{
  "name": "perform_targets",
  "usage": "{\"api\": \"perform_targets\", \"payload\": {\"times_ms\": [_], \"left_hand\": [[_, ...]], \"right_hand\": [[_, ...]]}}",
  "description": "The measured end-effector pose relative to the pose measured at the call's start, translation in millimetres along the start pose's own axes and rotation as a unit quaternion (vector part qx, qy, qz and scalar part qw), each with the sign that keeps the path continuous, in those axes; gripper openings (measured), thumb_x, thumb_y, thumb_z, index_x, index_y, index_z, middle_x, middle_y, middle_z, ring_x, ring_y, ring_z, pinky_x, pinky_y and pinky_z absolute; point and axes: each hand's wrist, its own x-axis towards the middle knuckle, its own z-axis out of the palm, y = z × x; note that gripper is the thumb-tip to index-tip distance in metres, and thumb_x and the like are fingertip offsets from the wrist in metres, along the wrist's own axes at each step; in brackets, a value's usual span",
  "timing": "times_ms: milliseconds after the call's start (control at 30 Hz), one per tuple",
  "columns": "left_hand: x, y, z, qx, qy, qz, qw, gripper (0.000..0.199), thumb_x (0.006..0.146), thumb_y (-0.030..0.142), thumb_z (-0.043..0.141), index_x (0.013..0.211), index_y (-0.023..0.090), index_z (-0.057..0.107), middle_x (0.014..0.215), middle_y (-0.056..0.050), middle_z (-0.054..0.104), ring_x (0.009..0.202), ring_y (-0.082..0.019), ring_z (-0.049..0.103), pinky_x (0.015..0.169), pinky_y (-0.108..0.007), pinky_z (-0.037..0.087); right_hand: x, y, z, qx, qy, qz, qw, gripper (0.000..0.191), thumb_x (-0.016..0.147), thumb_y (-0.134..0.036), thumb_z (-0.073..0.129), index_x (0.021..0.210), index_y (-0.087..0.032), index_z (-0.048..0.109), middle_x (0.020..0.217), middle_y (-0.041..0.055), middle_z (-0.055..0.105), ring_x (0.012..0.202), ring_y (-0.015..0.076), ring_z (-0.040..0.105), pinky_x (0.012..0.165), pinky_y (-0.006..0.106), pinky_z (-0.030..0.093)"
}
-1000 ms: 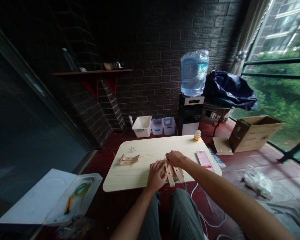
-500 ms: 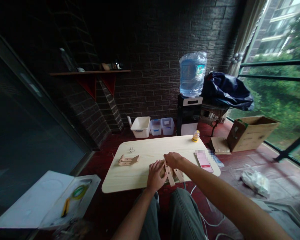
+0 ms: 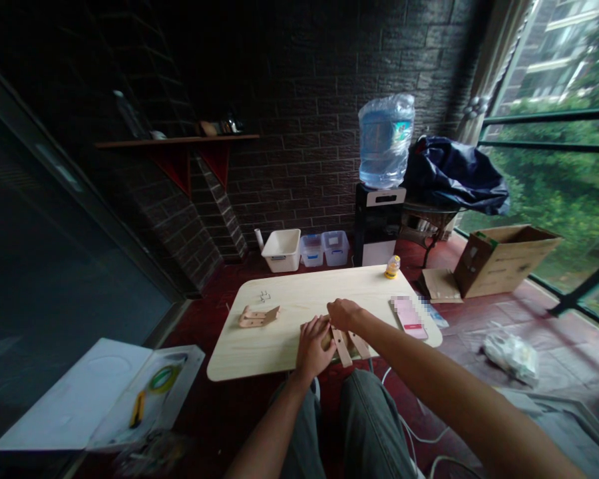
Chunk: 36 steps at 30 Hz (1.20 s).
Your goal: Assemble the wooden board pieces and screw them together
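Note:
Near the table's front edge lies a light-wood assembly with two flat, drilled strips pointing towards me. My left hand is closed over its left part, covering much of it. Just above, my right hand is closed at the far end of the strips; whatever its fingers pinch is hidden. To the left, a second wooden assembly with holes and an angled end rests untouched. Behind that one lie several small metal pieces, too small to name.
The pale table also holds a yellow-capped small bottle and a pink-screened phone. An open white case is at left. Storage bins, a water dispenser and a cardboard box stand beyond. Cables trail below right.
The camera view has shifted slightly. Both hands stay at the wooden assembly, with the right hand turned very little; nothing else has visibly moved on the table.

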Motion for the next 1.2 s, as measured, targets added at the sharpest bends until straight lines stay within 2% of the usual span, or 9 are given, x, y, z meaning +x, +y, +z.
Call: {"api": "perform_targets", "payload": {"times_ms": [100, 233, 433, 667, 833, 967, 1100, 1200], "left_hand": [[0.1, -2.0, 2.8, 0.003, 0.003, -0.002, 1.000, 0.050, 0.084, 0.024, 0.064, 0.135, 0.029, 0.060, 0.150, -0.007, 0.055, 0.145, -0.032, 0.042, 0.122, -0.058, 0.031], [1.0, -3.6, 4.0, 0.001, 0.001, 0.000, 1.000, 0.049, 0.084, 0.025, 0.065, 0.133, 0.029, 0.061, 0.151, -0.007, 0.054, 0.145, -0.033, 0.042, 0.122, -0.058, 0.032], [1.4, 0.9, -2.6, -0.003, -0.006, 0.000, 1.000, 0.054, 0.082, 0.024, 0.066, 0.136, 0.030, 0.059, 0.148, -0.007, 0.057, 0.143, -0.034, 0.045, 0.119, -0.058, 0.034], [0.5, 2.7, -3.3, 0.001, 0.009, 0.006, 1.000, 0.053, 0.083, 0.023, 0.064, 0.136, 0.029, 0.058, 0.150, -0.006, 0.055, 0.144, -0.031, 0.044, 0.121, -0.054, 0.033], [-0.9, -0.2, -0.4, 0.002, 0.013, 0.005, 1.000, 0.051, 0.082, 0.023, 0.065, 0.133, 0.029, 0.061, 0.148, -0.006, 0.057, 0.143, -0.032, 0.046, 0.121, -0.056, 0.034], [-1.6, -4.4, 0.5, -0.005, 0.014, 0.000, 1.000, 0.049, 0.081, 0.024, 0.066, 0.130, 0.028, 0.063, 0.149, -0.007, 0.056, 0.143, -0.032, 0.046, 0.120, -0.057, 0.035], [1.1, -9.6, -6.6, -0.036, -0.012, 0.007, 0.999, 0.058, 0.077, 0.022, 0.069, 0.134, 0.028, 0.060, 0.149, -0.008, 0.057, 0.142, -0.032, 0.048, 0.119, -0.058, 0.038], [1.7, -11.9, -13.4, -0.044, -0.030, 0.005, 0.999, 0.056, 0.077, 0.019, 0.068, 0.133, 0.027, 0.062, 0.147, -0.009, 0.058, 0.142, -0.032, 0.048, 0.120, -0.057, 0.038]], "right_hand": [[-1.9, 2.4, 3.0, -0.004, -0.019, -0.017, 1.000, 0.036, 0.089, -0.020, 0.067, 0.124, -0.010, 0.068, 0.115, 0.0205, 0.075, 0.104, 0.0288, 0.074, 0.083, 0.035, 0.060], [-2.9, 6.5, 8.9, -0.009, -0.012, -0.020, 1.000, 0.031, 0.095, -0.021, 0.060, 0.123, -0.010, 0.067, 0.118, 0.0206, 0.073, 0.108, 0.0272, 0.072, 0.088, 0.034, 0.058], [-7.3, 2.0, 9.8, 0.025, -0.004, 0.038, 0.999, 0.034, 0.096, -0.029, 0.060, 0.124, -0.011, 0.065, 0.113, 0.0207, 0.074, 0.104, 0.0278, 0.073, 0.083, 0.033, 0.058], [-3.8, -3.1, 11.2, 0.044, -0.004, 0.050, 0.998, 0.030, 0.096, -0.022, 0.055, 0.123, -0.013, 0.066, 0.117, 0.0201, 0.073, 0.106, 0.0285, 0.073, 0.084, 0.035, 0.058], [-1.2, -8.3, 11.5, 0.068, 0.004, 0.105, 0.992, 0.028, 0.098, -0.024, 0.054, 0.119, -0.012, 0.068, 0.118, 0.0219, 0.072, 0.105, 0.0277, 0.073, 0.082, 0.032, 0.058], [-8.8, -12.6, 3.8, 0.078, 0.007, 0.109, 0.991, 0.031, 0.097, -0.030, 0.056, 0.119, -0.013, 0.069, 0.120, 0.0217, 0.072, 0.106, 0.0287, 0.073, 0.083, 0.034, 0.057], [-19.1, -6.4, -11.6, 0.109, 0.054, 0.119, 0.985, 0.034, 0.095, -0.036, 0.055, 0.117, -0.015, 0.069, 0.115, 0.0209, 0.073, 0.105, 0.0300, 0.072, 0.083, 0.036, 0.055], [-28.8, 10.2, -12.8, 0.191, 0.122, 0.145, 0.963, 0.030, 0.092, -0.037, 0.057, 0.111, -0.017, 0.069, 0.105, 0.0170, 0.077, 0.099, 0.0293, 0.073, 0.081, 0.035, 0.053]]}}
